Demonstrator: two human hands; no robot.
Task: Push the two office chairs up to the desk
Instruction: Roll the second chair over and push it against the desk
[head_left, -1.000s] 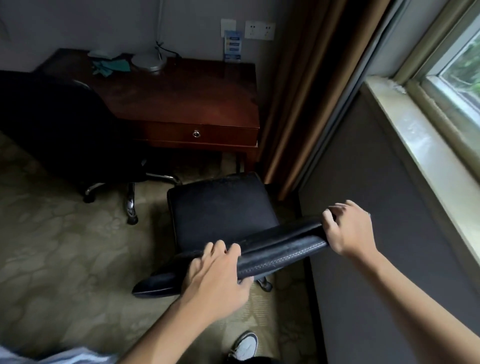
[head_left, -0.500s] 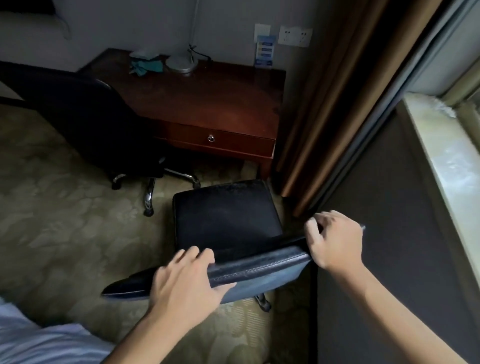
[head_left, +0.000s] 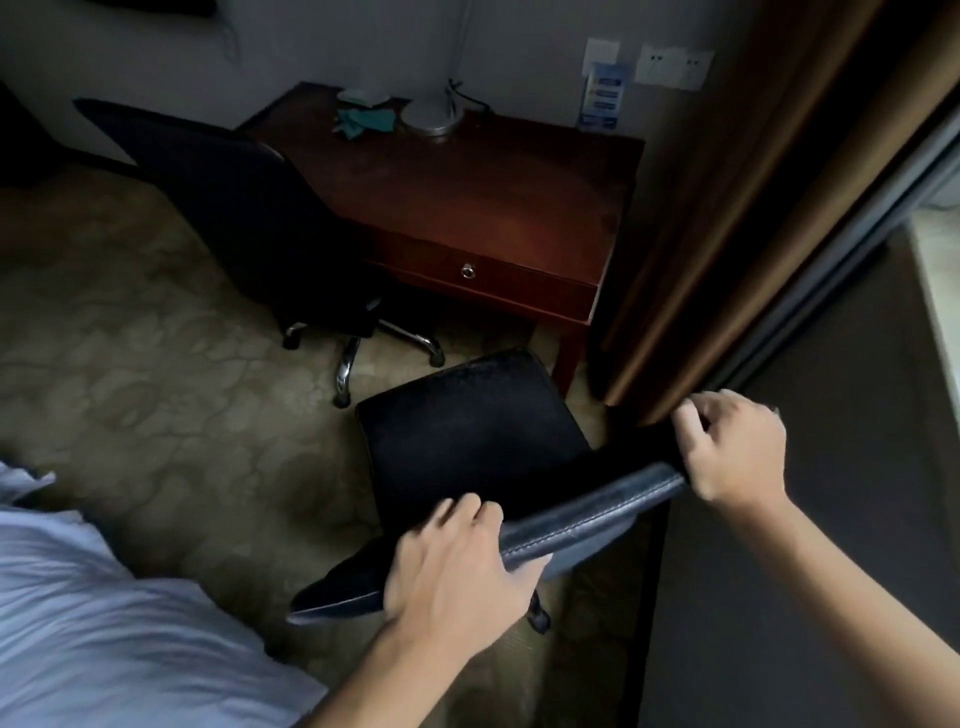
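Black stitched leather forms the top edge of the backrest of the nearer office chair (head_left: 467, 436), and it is gripped at both ends: the left hand (head_left: 457, 566) is wrapped over the edge with its fingers (head_left: 467, 512) curled down the seat side, and the right hand (head_left: 735, 452) is closed round the far corner of the same edge. Beyond the fingers the square seat points toward the dark red wooden desk with one drawer (head_left: 488, 208), from which it stands a little apart, its front corner near the desk leg (head_left: 569, 356). Two risks are judged likely: the seat corner may be driven against that leg if the push is kept on the present slant, and the right knuckles may be scraped along the brown curtain (head_left: 727, 234) and the dark wall panel (head_left: 831, 519) just beside them. Open patterned carpet (head_left: 156, 415) lies to the left of the left hand, bounded nearer by white bedding (head_left: 104, 623). The second black high-backed swivel chair (head_left: 249, 223) is seen at the desk's left corner, turned aslant; its chrome base (head_left: 358, 343) could be struck if the path is shifted too far leftward.
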